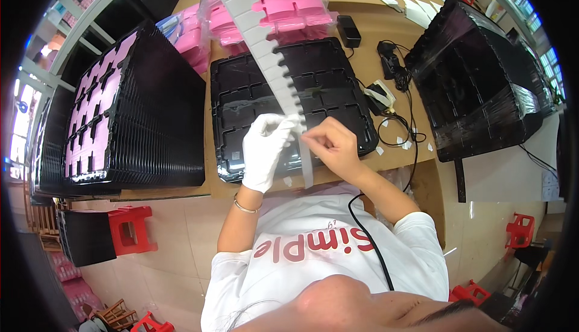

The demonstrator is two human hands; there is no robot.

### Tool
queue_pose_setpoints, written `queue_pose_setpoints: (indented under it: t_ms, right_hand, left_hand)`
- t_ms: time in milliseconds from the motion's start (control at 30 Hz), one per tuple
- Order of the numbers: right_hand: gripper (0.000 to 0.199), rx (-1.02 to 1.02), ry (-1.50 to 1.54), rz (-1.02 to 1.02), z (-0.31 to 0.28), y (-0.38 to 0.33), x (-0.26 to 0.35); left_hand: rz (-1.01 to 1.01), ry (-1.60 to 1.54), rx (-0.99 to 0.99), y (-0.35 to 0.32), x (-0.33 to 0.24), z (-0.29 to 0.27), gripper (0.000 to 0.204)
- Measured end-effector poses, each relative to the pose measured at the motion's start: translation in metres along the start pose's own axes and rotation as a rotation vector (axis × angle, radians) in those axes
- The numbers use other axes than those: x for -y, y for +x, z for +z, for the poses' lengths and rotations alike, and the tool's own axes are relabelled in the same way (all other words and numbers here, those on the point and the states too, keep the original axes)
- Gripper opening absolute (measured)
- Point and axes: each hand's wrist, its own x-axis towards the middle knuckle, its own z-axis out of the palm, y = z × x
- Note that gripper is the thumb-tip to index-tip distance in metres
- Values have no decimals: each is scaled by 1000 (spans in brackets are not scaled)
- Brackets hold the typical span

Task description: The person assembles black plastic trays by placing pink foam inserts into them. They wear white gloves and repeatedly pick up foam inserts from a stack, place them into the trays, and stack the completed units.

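A long whitish strip (265, 54) with a notched, tabbed edge runs from the top of the view down over a black plastic tray (235, 91) and hangs past its near edge. My left hand (263, 151), in a white glove, is closed in a pinch on the strip. Close beside it, my bare right hand (338, 146) is pinched shut at the strip's edge. Whatever lies between its fingertips is too small to make out. Under the strip, the tray lies flat on the table and has several moulded compartments.
To the left rises a tall stack of black trays (157, 115) with pink pieces (96, 115) on top. Pink pieces in clear plastic (289, 6) lie behind the tray. Another wrapped black stack (470, 85) stands right. Black cables (395, 66) and a black adapter (348, 30) lie between.
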Motion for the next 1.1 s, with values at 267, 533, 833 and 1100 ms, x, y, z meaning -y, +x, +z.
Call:
queue_pose_setpoints:
  t_ms: [267,533,833,1100]
  right_hand:
    - [10,73,-6,112,-24,-7,4]
    - [8,292,-52,423,-101,4,-14]
    - [15,467,-555,459,-100,22,-50]
    - [13,358,-519,431,-99,11,-53]
  left_hand:
    - [-136,220,-4,5,-2,10,19]
    - [-26,318,-45,-16,23,-12,11]
    - [81,393,-44,-20,46,-35,20]
    - [-59,272,-48,-24,30,-30,12]
